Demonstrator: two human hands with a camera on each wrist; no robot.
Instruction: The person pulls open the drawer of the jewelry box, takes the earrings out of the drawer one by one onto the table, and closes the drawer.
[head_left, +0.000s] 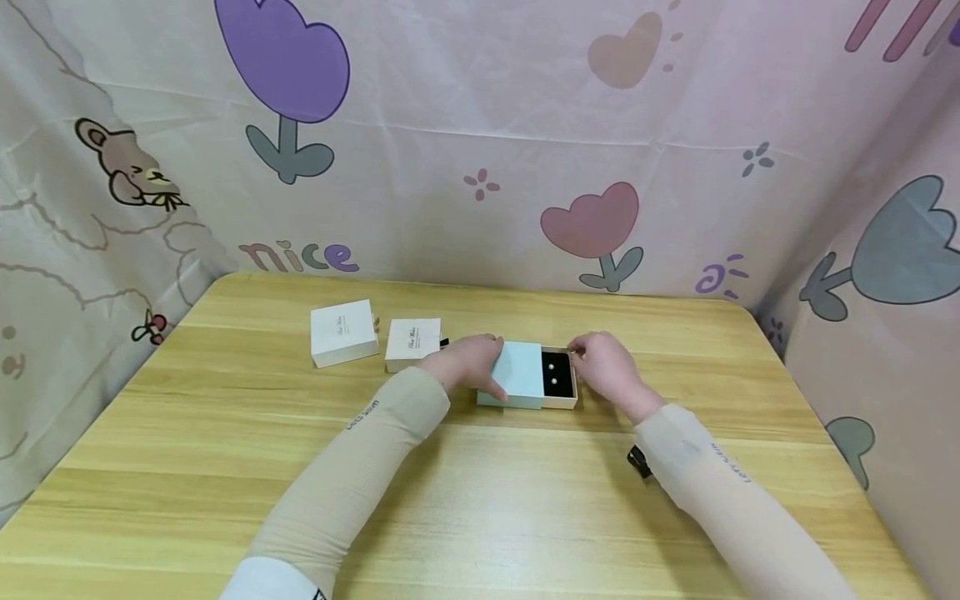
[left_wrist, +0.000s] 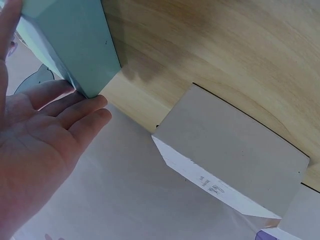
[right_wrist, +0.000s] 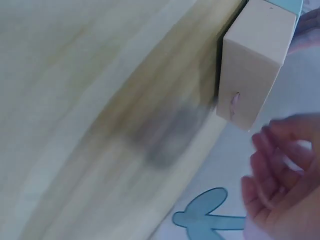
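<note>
My left hand (head_left: 470, 364) grips the light blue sleeve of a small jewellery box (head_left: 519, 371), thumb at the near side and fingers behind. From the sleeve's right end sticks out a cream drawer (head_left: 574, 392). On its black insert (head_left: 557, 375) sit two small pearl-like studs (head_left: 552, 367). Beside the drawer's right end is my right hand (head_left: 606, 364), its fingers loosely curled. The right wrist view shows these fingers (right_wrist: 270, 165) apart from the drawer's end wall (right_wrist: 255, 65), which has a small pinkish mark or slit; nothing is seen in them.
Two white boxes with dark lettering stand left of the blue box: a smaller one (head_left: 412, 342) near my left hand and a larger one (head_left: 343, 332) farther left. A small black object (head_left: 639, 461) shows by my right sleeve. A printed cloth (head_left: 420, 192) hangs behind the wooden table (head_left: 480, 517).
</note>
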